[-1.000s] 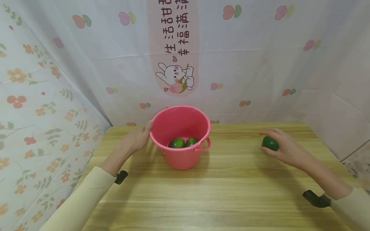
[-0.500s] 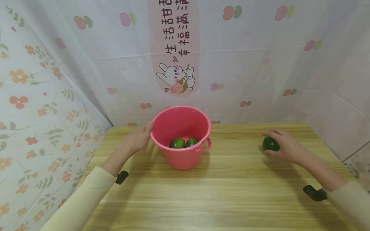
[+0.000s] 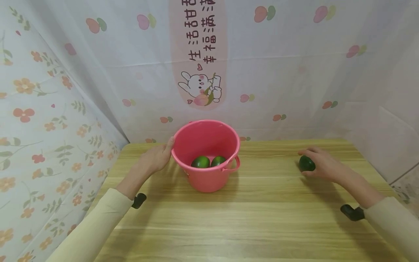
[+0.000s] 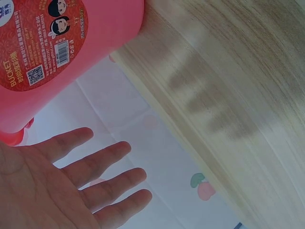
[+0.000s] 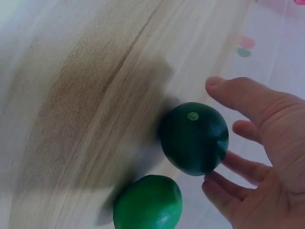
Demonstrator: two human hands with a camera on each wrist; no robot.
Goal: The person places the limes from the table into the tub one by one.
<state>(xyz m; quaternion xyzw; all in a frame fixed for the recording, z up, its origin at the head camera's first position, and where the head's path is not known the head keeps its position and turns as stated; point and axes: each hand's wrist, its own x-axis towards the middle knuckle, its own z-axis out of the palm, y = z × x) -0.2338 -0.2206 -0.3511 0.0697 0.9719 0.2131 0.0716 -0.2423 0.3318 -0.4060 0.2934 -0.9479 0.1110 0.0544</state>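
Observation:
A pink bucket (image 3: pixel 209 182) stands on the wooden table, with two green limes (image 3: pixel 200 162) visible inside. My left hand (image 3: pixel 156 157) touches the bucket's left rim with the thumb. In the left wrist view its fingers (image 4: pixel 97 163) are straight and spread beside the bucket wall. Over at the right, my right hand (image 3: pixel 324 164) is around a dark green lime (image 5: pixel 194 138). The right wrist view shows a gap between thumb and lime, with the other fingers close to its far side. A brighter green lime (image 5: pixel 148 204) lies beside it, hidden in the head view.
The wooden table (image 3: pixel 255 218) runs up to a white printed curtain (image 3: pixel 278 72) at the back. A floral cloth (image 3: pixel 49 145) hangs along the left side. The bucket's handle (image 3: pixel 233 165) sticks out at its right. Dark wrist mounts (image 3: pixel 352 212) hang below both sleeves.
My right hand has shifted slightly, with its fingers closer around the dark lime, which looks slightly turned. The left hand and bucket stay in place.

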